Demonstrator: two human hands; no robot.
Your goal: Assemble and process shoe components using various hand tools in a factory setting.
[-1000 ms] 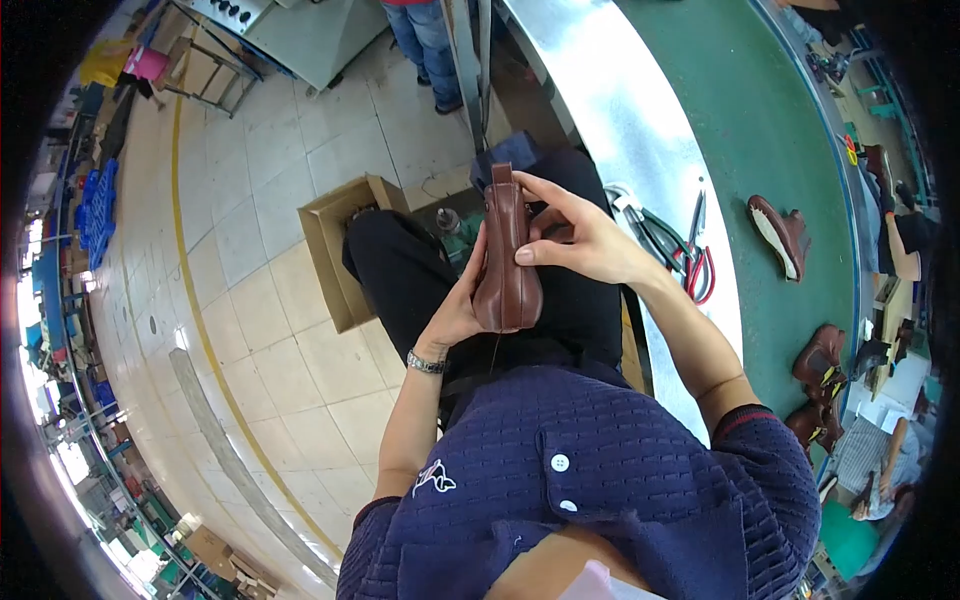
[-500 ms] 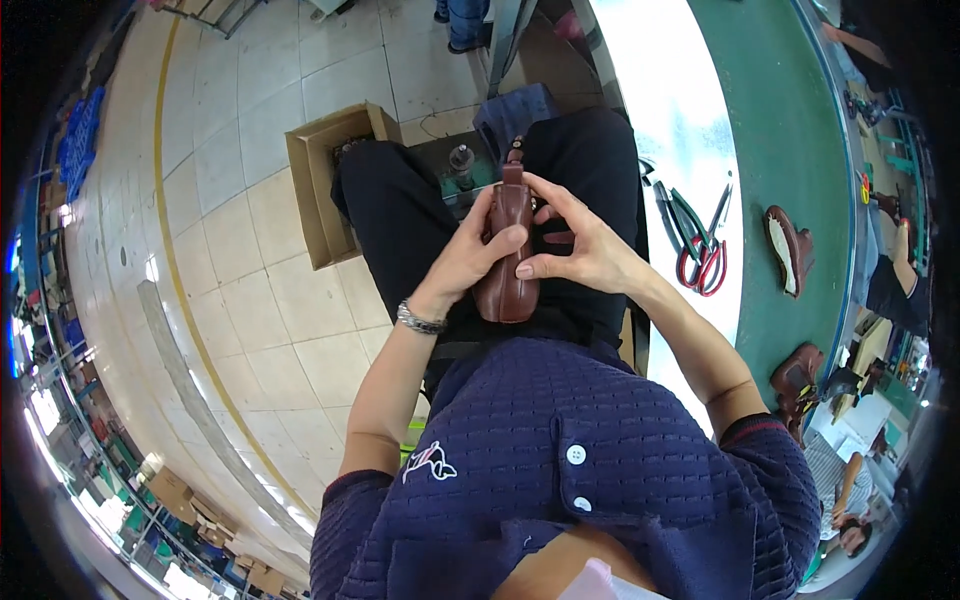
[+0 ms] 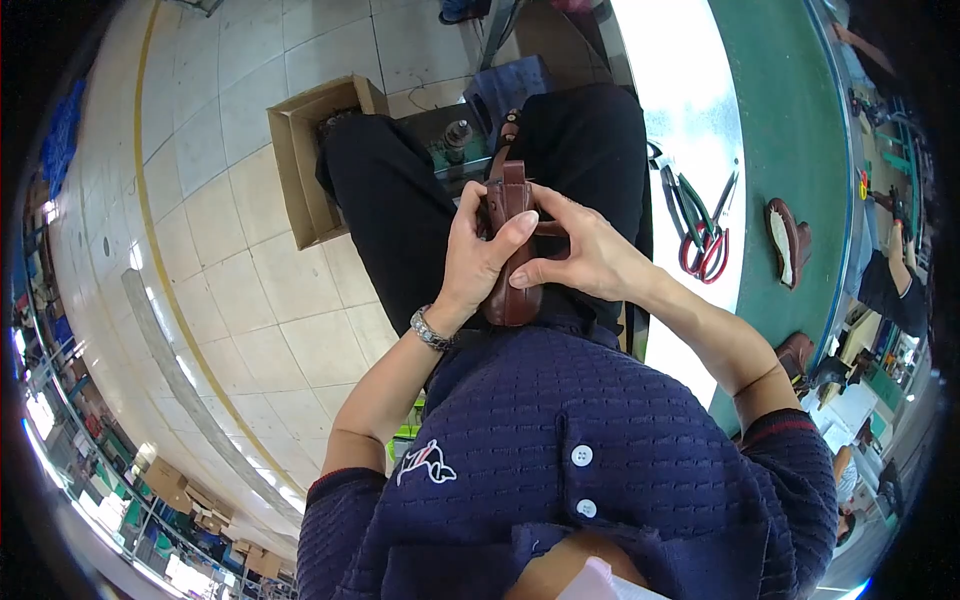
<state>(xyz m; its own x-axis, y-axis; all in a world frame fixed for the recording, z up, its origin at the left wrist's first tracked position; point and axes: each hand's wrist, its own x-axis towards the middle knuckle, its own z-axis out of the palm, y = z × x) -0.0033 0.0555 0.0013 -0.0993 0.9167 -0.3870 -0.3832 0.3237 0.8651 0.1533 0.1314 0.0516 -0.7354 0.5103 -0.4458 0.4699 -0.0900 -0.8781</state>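
A brown leather shoe (image 3: 514,300) rests upright above my lap between both hands. Its rounded heel end faces me, with a pull tab (image 3: 514,174) at the top and a strip with small round studs or eyelets beyond it. My left hand (image 3: 478,248) wraps the left side, its thumb pressed on the leather. On the opposite side my right hand (image 3: 588,250) grips with its thumb on the back of the shoe and its fingers up by the tab. The shoe's inside and far end are mostly hidden.
A metal post (image 3: 457,138) stands between my knees, and an open cardboard box (image 3: 292,170) at the left. Red-handled scissors (image 3: 706,255) lie with other hand tools on the white surface at right. Another brown shoe (image 3: 788,242) lies on the green bench (image 3: 765,120).
The head view has shifted slightly. The shoe's tab end now tilts toward me, showing more of the studded strip. Both hands keep their hold, with the left thumb slightly higher.
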